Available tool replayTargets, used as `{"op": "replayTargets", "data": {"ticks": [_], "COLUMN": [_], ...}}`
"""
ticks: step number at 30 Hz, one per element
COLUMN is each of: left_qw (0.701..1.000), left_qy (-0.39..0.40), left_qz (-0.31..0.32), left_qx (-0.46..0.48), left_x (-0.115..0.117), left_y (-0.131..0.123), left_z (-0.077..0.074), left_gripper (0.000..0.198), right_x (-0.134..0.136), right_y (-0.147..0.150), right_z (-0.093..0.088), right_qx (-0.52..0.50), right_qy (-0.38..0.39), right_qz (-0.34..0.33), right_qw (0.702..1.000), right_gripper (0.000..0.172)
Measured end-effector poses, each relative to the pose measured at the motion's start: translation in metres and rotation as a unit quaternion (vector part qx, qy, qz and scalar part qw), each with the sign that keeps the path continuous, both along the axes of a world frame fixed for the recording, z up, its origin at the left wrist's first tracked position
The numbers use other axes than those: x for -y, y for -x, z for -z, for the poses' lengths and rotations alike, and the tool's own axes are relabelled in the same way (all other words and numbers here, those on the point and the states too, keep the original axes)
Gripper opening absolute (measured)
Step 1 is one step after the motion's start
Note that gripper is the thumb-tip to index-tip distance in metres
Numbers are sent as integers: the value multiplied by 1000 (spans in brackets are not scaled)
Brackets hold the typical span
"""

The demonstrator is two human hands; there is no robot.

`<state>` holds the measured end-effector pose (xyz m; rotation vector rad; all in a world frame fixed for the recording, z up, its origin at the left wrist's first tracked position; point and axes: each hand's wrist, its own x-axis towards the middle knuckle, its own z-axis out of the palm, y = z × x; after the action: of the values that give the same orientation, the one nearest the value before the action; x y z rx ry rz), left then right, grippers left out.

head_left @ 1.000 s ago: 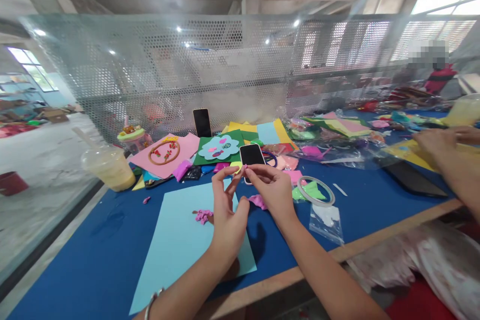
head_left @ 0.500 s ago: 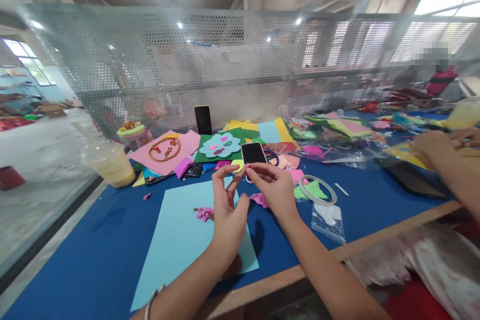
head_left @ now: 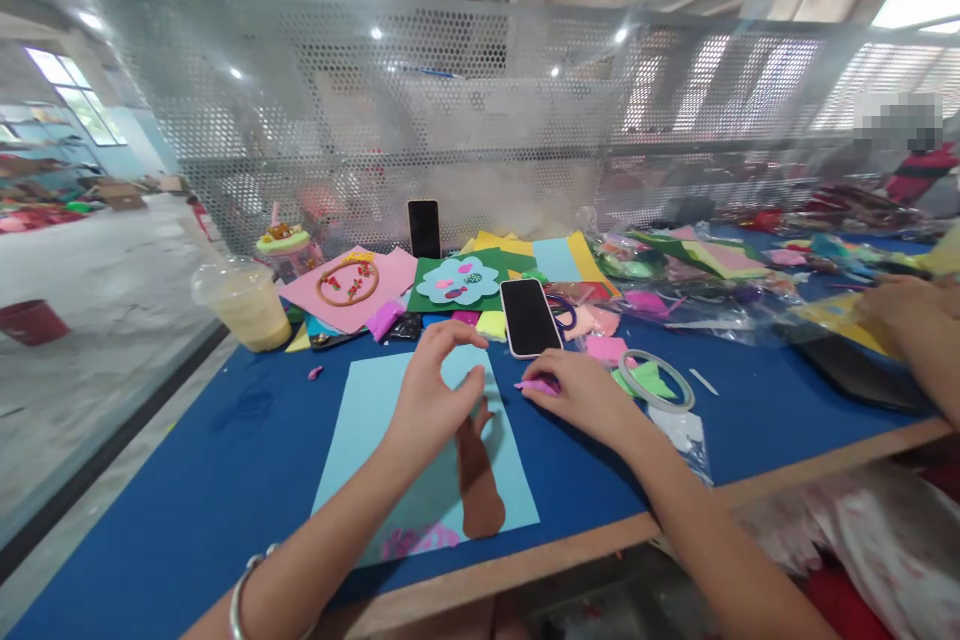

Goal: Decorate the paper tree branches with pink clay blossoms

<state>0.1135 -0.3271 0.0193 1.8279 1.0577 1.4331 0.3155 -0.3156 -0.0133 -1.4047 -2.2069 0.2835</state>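
Note:
My left hand (head_left: 435, 385) hovers over a light blue sheet of paper (head_left: 375, 395), thumb and fingers curved and apart, with nothing visible between them. On the sheet lies a brown tree-trunk shape (head_left: 480, 485), its upper part covered by my fingers. Pinkish-purple bits (head_left: 420, 540) are scattered along the sheet's lower edge. To the right of the paper, my right hand (head_left: 581, 390) grips a lump of purple modelling clay (head_left: 538, 386) at the tabletop. A small purple clay piece (head_left: 315, 373) sits left of the sheet.
Behind my hands lie a white-framed phone (head_left: 529, 318), a cloud-shaped card (head_left: 457, 281) and pink paper (head_left: 300, 295). A tape roll (head_left: 658, 380) rests right of my right hand. A drink cup (head_left: 244, 305) stands at left. Another person's hand (head_left: 907, 320) is at far right.
My right hand has left my left fingertips and come down onto the purple clay lump. My left hand has opened and shifted left, uncovering the brown trunk. The view has turned slightly.

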Motion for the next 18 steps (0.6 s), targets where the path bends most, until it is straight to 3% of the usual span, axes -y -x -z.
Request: {"op": "replayTargets", "data": {"ticks": [6, 11, 18], "left_qw": [956, 923, 910], "left_qy": [-171, -264, -271], "left_qz": [-26, -58, -86], "left_qx": [-237, -275, -302], "left_x": [0, 8, 25], "left_y": [23, 44, 80], "left_z": [6, -3, -5], "left_gripper": [19, 12, 7], "right_x": [16, 22, 22], "right_y": [18, 44, 80], "right_z": [-22, -39, -41], "right_qx": [-149, -197, -193], "right_qy": [19, 38, 47], "right_qz": [-24, -98, -137], "right_qw": [988, 975, 970], "right_gripper": [17, 15, 11]}}
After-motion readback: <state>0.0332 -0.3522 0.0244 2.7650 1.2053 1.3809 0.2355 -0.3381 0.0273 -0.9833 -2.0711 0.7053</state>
